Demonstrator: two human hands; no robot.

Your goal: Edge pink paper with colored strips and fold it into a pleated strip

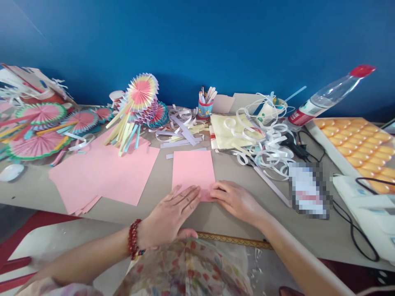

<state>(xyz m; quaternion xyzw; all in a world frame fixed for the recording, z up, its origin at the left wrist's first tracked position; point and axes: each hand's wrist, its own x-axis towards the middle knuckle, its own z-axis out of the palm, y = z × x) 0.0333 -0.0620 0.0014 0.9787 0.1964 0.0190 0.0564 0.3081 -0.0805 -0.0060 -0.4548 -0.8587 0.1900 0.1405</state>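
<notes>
A pink paper sheet (193, 169) lies on the grey table (234, 213) right in front of me. My left hand (171, 213) rests flat with fingers stretched out, its fingertips pressing the sheet's near edge. A red bead bracelet (133, 238) circles that wrist. My right hand (236, 200) has its fingers curled down onto the sheet's near right corner, where the paper looks folded over.
A stack of pink sheets (105, 174) lies to the left, beside pleated paper fans (40, 129) and a fan ornament (138, 102). White paper strips (265, 142), a pen cup (205, 107), a tilted bottle (330, 96), an orange tray (361, 144) and cables (354, 230) fill the right.
</notes>
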